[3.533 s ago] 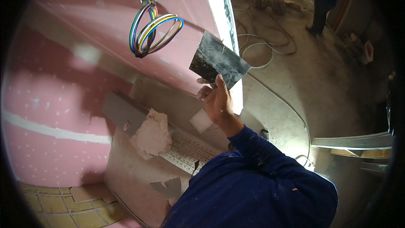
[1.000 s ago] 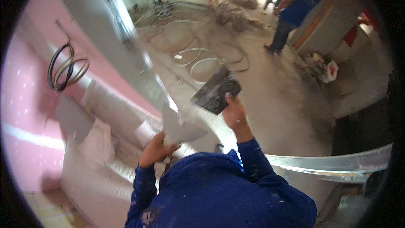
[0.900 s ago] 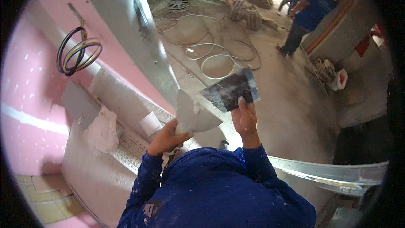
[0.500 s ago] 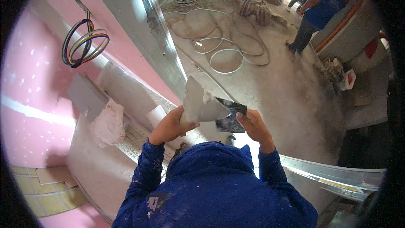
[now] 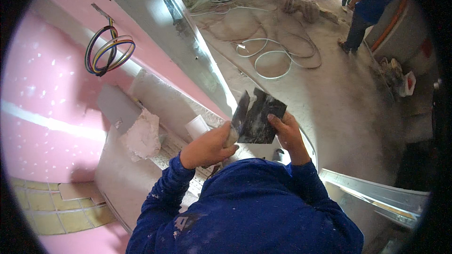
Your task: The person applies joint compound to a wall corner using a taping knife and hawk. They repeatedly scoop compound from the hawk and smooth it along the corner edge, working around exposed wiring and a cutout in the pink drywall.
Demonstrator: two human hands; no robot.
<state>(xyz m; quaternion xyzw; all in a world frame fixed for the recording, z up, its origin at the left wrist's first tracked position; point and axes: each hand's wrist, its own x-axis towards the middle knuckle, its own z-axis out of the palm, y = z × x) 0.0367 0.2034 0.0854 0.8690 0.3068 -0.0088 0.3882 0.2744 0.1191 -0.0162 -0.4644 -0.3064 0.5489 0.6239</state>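
**Scraper (image 5: 241,111) turned narrow beside a flat black blade (image 5: 264,117)**

A person in a blue top (image 5: 263,207), seen from above, holds one tool in each hand. The left hand (image 5: 207,148) is closed around the scraper's pale handle. The right hand (image 5: 288,131) pinches the black blade near its right edge, thumb lying on the smeared face. Both tools are held up ahead of the chest, above the dusty floor (image 5: 339,99), near the lower end of a grey wall edge (image 5: 188,42).

Half a second ago the scraper showed a broad pale face carrying a lump of paste, and it overlapped the black blade's left side. Now it is tipped, a slim dark shape alongside that blade, and the lump is out of sight. The black blade now shows nearly whole, streaked with white. Whether the two edges touch, I cannot tell. In my judgement, the tools are being worked against each other, to clean them or shift paste across; where the lump sits is hidden.

To the left, a coil of coloured wires (image 5: 112,52) hangs from a pink wall (image 5: 52,80). Far off at upper right stands a co-worker (image 5: 369,7).
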